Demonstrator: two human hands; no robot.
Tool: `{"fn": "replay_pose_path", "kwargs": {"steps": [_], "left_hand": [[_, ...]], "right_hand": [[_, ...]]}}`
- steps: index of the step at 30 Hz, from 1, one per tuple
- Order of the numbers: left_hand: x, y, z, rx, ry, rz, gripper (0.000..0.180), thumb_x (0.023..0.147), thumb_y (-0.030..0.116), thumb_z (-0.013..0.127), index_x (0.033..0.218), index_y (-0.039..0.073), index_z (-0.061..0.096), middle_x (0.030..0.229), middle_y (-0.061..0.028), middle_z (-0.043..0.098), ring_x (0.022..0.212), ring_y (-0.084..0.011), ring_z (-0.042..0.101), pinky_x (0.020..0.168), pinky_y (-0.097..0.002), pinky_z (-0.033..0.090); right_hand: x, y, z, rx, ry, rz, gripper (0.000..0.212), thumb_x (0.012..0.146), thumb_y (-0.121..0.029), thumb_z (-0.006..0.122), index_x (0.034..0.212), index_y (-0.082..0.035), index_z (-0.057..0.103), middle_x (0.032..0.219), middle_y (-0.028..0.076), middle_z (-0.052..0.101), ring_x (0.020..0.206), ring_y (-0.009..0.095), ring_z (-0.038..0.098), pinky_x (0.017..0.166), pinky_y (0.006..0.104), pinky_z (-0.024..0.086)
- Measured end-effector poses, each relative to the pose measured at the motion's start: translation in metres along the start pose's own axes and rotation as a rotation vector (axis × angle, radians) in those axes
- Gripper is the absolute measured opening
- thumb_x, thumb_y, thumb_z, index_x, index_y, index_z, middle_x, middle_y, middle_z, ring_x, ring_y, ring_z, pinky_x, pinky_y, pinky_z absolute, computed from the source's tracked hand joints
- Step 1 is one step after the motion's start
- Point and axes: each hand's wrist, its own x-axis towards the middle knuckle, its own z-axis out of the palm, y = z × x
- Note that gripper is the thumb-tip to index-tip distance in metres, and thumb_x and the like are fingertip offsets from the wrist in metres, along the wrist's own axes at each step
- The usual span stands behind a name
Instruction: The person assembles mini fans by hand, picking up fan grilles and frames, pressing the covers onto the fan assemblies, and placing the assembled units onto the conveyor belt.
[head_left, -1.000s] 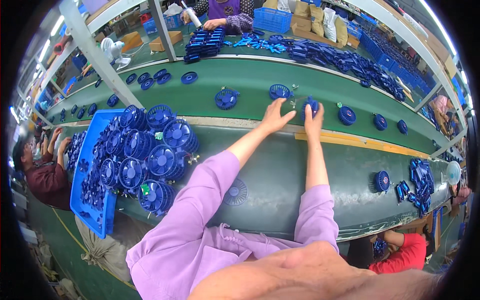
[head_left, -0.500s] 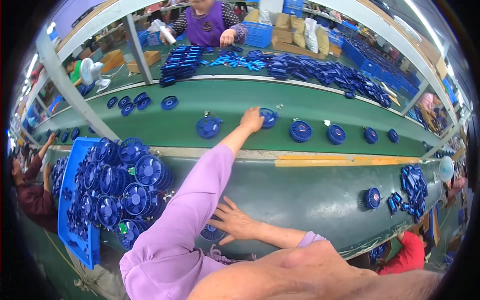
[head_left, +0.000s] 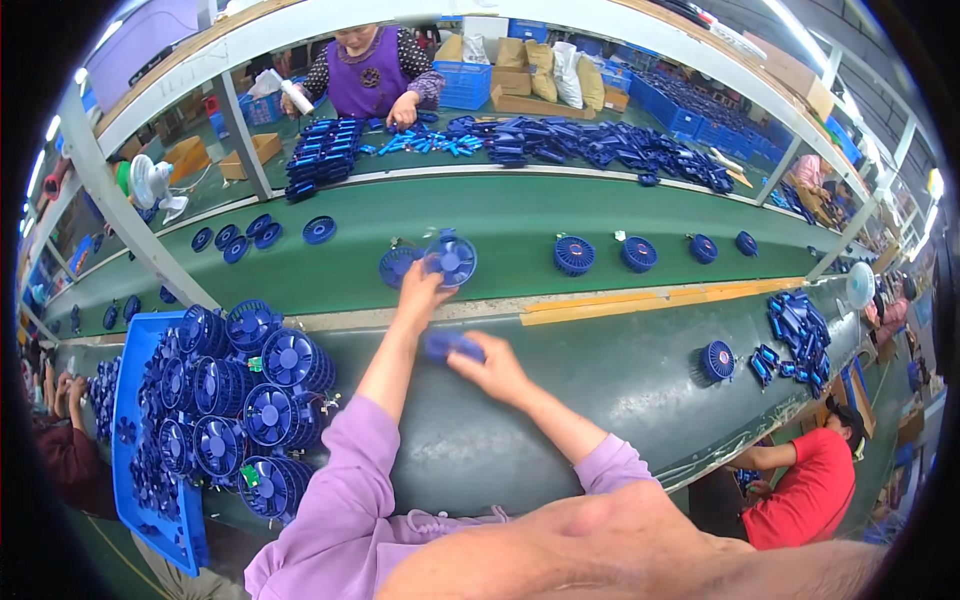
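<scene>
My left hand (head_left: 424, 290) is closed on the rim of a blue round fan housing (head_left: 455, 258) with blades inside, held up over the green belt. Just left of it, another fan housing (head_left: 398, 264) lies on the belt, partly overlapped. Nearer to me, my right hand (head_left: 490, 370) grips a blue round grille cover (head_left: 450, 345), smeared by motion, above the dark green work surface (head_left: 480, 430). To my left, several stacked fan housings (head_left: 290, 360) with blades, some with small green circuit boards, stand beside and against a blue tray (head_left: 140, 350) of small blue parts.
Several blue fan heads (head_left: 574, 255) lie along the green belt (head_left: 500, 215), with loose round covers (head_left: 320, 230) at its left. One fan head (head_left: 718, 360) and a heap of blue handle parts (head_left: 800, 330) lie on the right. White posts (head_left: 130, 200) rise nearby. Co-workers sit across and at both sides.
My left hand has lifted the fan housing off the belt and drawn it left and nearer. My right hand has risen from the work surface with the grille cover. The view has shifted.
</scene>
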Motion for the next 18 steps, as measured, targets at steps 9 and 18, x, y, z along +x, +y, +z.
{"fn": "replay_pose_path", "kwargs": {"steps": [9, 18], "left_hand": [[-0.084, 0.003, -0.005, -0.353, -0.171, -0.074, 0.046, 0.101, 0.041, 0.035, 0.131, 0.008, 0.046, 0.126, -0.0079, 0.055, 0.115, -0.02, 0.054, 0.097, -0.0393, 0.044], [-0.106, 0.013, -0.035, -0.597, -0.082, -0.109, 0.043, 0.098, 0.041, 0.038, 0.121, 0.009, 0.055, 0.117, -0.0078, 0.061, 0.109, -0.0209, 0.057, 0.095, -0.037, 0.045]], "right_hand": [[0.046, -0.009, -0.003, -0.231, 0.369, -0.105, 0.049, 0.079, -0.015, 0.07, 0.125, -0.009, 0.052, 0.098, 0.01, 0.061, 0.086, 0.022, 0.062, 0.078, 0.0347, 0.051], [0.047, -0.019, 0.049, -0.471, 0.188, -0.495, 0.056, 0.077, -0.015, 0.065, 0.129, -0.006, 0.048, 0.131, 0.018, 0.043, 0.116, 0.038, 0.044, 0.099, 0.0458, 0.038]]}}
